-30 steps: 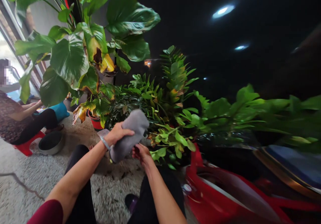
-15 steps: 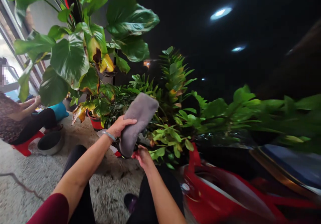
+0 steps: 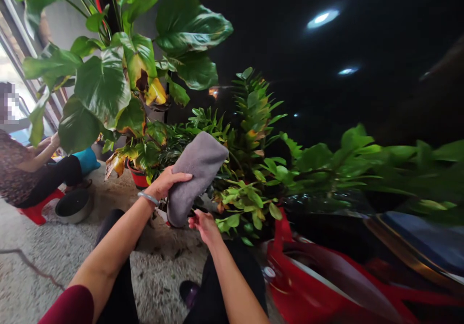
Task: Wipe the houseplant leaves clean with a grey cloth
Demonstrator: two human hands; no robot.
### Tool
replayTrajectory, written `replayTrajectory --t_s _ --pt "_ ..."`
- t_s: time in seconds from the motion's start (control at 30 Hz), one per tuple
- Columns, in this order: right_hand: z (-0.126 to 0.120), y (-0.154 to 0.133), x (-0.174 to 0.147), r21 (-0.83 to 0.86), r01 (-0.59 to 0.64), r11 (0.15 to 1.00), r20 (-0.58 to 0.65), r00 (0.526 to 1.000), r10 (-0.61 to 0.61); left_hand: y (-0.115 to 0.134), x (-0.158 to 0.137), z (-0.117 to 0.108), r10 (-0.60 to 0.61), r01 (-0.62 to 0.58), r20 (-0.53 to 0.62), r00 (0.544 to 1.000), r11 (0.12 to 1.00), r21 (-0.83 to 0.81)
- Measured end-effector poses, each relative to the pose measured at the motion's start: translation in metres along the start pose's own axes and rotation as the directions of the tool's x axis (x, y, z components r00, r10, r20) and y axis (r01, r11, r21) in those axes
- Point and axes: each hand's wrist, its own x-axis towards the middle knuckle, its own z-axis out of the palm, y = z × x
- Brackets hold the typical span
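Note:
My left hand (image 3: 163, 181) is closed on a grey plush piece (image 3: 197, 169) shaped much like an insole, its thumb lying across the front. The piece is tilted, with its broad end up and to the right. My right hand (image 3: 203, 225) is beside its lower end, fingers curled and pinched together. A small dark bit shows at those fingertips, too small to name. Whether the right fingertips touch the plush piece I cannot tell. Behind both hands are leafy green plants (image 3: 246, 198).
A large-leaved plant in a red pot (image 3: 138, 175) stands ahead on the left. Another person (image 3: 34, 169) sits on a red stool (image 3: 39, 210) beside a grey basin (image 3: 74, 207). An open red bag (image 3: 308, 285) is close on my right. A dark glossy wall (image 3: 275, 38) rises behind.
My left hand and the grey plush piece have shifted slightly left, the piece turning its face more toward me. My right hand's fingertips now show farther from its lower edge.

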Motion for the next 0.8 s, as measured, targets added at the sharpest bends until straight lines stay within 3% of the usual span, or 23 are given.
replayTrajectory --t_s 0.07,0.13,0.2,0.27,0.33,0.4,0.5,0.6,0.7,0.8 --pt "0.000 -0.003 -0.002 0.011 -0.014 1.000 -0.025 1.000 0.014 -0.015 0.001 0.001 -0.003 0.004 -0.066 0.998 1.000 0.014" --pt "-0.001 -0.004 -0.001 0.013 -0.036 0.999 -0.064 0.997 0.037 -0.039 -0.011 -0.009 -0.098 0.114 -0.093 0.991 0.978 0.177" --pt "-0.002 -0.003 0.001 0.006 -0.065 0.998 -0.103 0.992 0.065 -0.060 -0.032 -0.026 -0.220 0.239 -0.094 0.971 0.883 0.404" --pt "-0.002 -0.002 0.002 -0.006 -0.090 0.996 -0.122 0.989 0.088 -0.066 -0.054 -0.042 -0.320 0.310 -0.066 0.945 0.815 0.489" --pt "-0.001 -0.001 0.000 -0.014 -0.095 0.995 -0.114 0.989 0.093 -0.055 -0.067 -0.053 -0.336 0.320 -0.026 0.942 0.868 0.379" --pt "0.000 -0.002 -0.002 -0.015 -0.085 0.996 -0.092 0.992 0.083 -0.029 -0.068 -0.057 -0.251 0.252 -0.030 0.968 0.949 0.189" --pt "0.001 -0.006 -0.007 -0.010 -0.068 0.998 -0.066 0.996 0.067 0.010 -0.051 -0.060 -0.005 -0.004 -0.210 0.978 0.999 -0.042" --pt "0.001 -0.010 -0.009 -0.005 -0.064 0.998 -0.063 0.996 0.064 0.014 -0.034 -0.062 0.060 -0.142 -0.447 0.893 0.978 -0.154" --pt "0.001 -0.011 -0.007 -0.004 -0.068 0.998 -0.079 0.995 0.067 -0.029 -0.042 -0.063 -0.117 0.039 -0.547 0.829 0.988 -0.152" --pt "0.001 -0.010 -0.007 -0.020 -0.075 0.997 -0.099 0.992 0.073 -0.085 -0.075 -0.063 -0.363 0.349 -0.437 0.823 0.930 -0.115"
